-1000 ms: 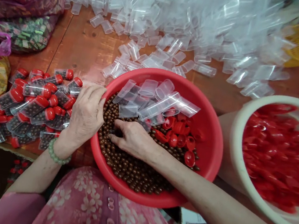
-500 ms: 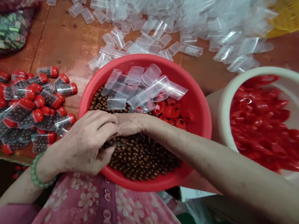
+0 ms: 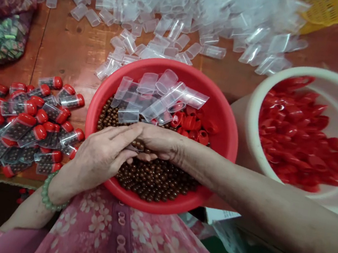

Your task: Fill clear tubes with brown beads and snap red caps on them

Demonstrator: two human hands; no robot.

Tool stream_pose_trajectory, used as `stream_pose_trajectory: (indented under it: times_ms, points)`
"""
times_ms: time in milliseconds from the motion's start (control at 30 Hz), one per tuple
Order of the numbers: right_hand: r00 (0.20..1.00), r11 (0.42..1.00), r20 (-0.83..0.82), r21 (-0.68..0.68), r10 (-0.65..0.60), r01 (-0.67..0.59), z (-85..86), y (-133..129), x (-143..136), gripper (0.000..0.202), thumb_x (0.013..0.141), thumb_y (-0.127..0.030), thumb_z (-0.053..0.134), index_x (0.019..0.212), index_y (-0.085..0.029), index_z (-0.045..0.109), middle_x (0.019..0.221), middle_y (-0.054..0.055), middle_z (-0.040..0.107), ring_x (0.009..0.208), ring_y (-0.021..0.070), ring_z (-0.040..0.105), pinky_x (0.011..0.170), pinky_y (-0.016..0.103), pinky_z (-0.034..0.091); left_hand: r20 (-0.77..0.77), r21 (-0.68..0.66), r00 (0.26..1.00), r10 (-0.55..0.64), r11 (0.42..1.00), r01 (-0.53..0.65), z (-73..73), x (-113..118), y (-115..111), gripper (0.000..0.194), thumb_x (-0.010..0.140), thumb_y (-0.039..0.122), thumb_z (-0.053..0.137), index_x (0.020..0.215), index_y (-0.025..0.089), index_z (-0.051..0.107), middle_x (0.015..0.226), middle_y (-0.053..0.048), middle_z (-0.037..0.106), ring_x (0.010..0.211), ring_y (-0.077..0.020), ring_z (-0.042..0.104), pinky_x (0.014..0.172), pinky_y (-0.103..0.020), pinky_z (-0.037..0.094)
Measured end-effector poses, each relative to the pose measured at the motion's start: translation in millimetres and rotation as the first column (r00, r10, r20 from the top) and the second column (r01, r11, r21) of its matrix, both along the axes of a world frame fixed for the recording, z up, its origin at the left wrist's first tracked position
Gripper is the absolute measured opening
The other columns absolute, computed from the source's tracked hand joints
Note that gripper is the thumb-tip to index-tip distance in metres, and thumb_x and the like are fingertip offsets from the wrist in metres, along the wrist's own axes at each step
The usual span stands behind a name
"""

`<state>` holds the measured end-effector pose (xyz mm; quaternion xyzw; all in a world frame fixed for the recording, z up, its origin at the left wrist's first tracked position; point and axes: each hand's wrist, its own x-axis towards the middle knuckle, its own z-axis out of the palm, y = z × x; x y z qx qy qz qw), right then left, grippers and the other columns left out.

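Both hands meet over a red basin (image 3: 231, 152) that holds shiny brown balls (image 3: 155, 181). My left hand (image 3: 102, 155), with a green bead bracelet (image 3: 48, 193) at its wrist, is closed round a clear plastic tube (image 3: 132, 148), mostly hidden by the fingers. My right hand (image 3: 156, 139) is cupped against it, fingers curled, with brown balls showing between the two hands. Behind them in the basin lie empty clear tubes (image 3: 146, 83) and several red caps (image 3: 190, 123).
Left on the wooden table (image 3: 61, 40) is a pile of filled, red-capped tubes (image 3: 21, 122). A white bucket (image 3: 252, 125) of red caps (image 3: 299, 136) stands right. Many clear tubes (image 3: 174, 1) cover the back, beside a yellow basket (image 3: 326, 14). Mesh bags (image 3: 4, 32) lie far left.
My right hand has turned and lifted slightly, so its curled fingers and some balls now show below my left hand. My left hand's fingers have stretched over it. The view has shifted slightly.
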<state>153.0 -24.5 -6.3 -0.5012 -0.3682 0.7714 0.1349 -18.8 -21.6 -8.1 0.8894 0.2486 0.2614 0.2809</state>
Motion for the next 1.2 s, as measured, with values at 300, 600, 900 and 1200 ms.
stream_pose_trajectory:
  times_ms: [300, 600, 900, 1200]
  points:
    - [0.976, 0.897, 0.181, 0.441, -0.124, 0.032, 2.4, -29.4, 8.4, 0.022, 0.088, -0.031, 0.048, 0.089, -0.016, 0.064, 0.088, 0.006, 0.067, 0.083, 0.0182, 0.064, 0.077, 0.033, 0.056, 0.171, -0.127, 0.984, 0.050, 0.991, -0.029, 3.1, 1.6, 4.2, 0.021, 0.085, 0.010, 0.063, 0.104, 0.017, 0.068, 0.101, -0.003, 0.075, 0.092, -0.0138, 0.071, 0.086, -0.024, 0.057]
    - [0.865, 0.397, 0.470, 0.838, -0.178, -0.374, -16.7, -32.0, -47.4, 0.030, 0.091, -0.022, 0.038, 0.112, -0.012, 0.058, 0.121, 0.019, 0.059, 0.114, 0.0310, 0.052, 0.099, 0.054, 0.042, 0.154, -0.115, 0.927, 0.341, 0.939, -0.325, 5.9, -3.6, 9.8, 0.022, 0.080, 0.015, 0.068, 0.102, 0.017, 0.066, 0.098, -0.001, 0.075, 0.085, -0.0140, 0.071, 0.081, -0.024, 0.057]
    - [0.711, 0.239, 0.703, 0.686, 0.024, -0.687, -4.6, -59.9, -19.5, 0.027, 0.083, -0.027, 0.053, 0.104, -0.017, 0.066, 0.122, 0.017, 0.056, 0.117, 0.0347, 0.045, 0.096, 0.055, 0.039, 0.110, -0.043, 0.938, 0.328, 0.945, -0.325, 6.0, -0.5, 9.9, 0.018, 0.083, 0.018, 0.066, 0.100, 0.017, 0.065, 0.092, -0.001, 0.075, 0.080, -0.0128, 0.071, 0.076, -0.021, 0.056]
    - [0.621, -0.011, 0.761, 0.634, 0.187, -0.773, -6.3, -57.2, 12.6, 0.019, 0.092, -0.026, 0.050, 0.100, -0.024, 0.067, 0.131, 0.011, 0.055, 0.119, 0.0290, 0.047, 0.100, 0.054, 0.035, 0.098, -0.010, 0.933, 0.345, 0.938, -0.346, 4.8, 1.9, 10.4, 0.021, 0.082, 0.018, 0.067, 0.102, 0.022, 0.065, 0.093, 0.001, 0.075, 0.078, -0.0132, 0.071, 0.075, -0.021, 0.056]
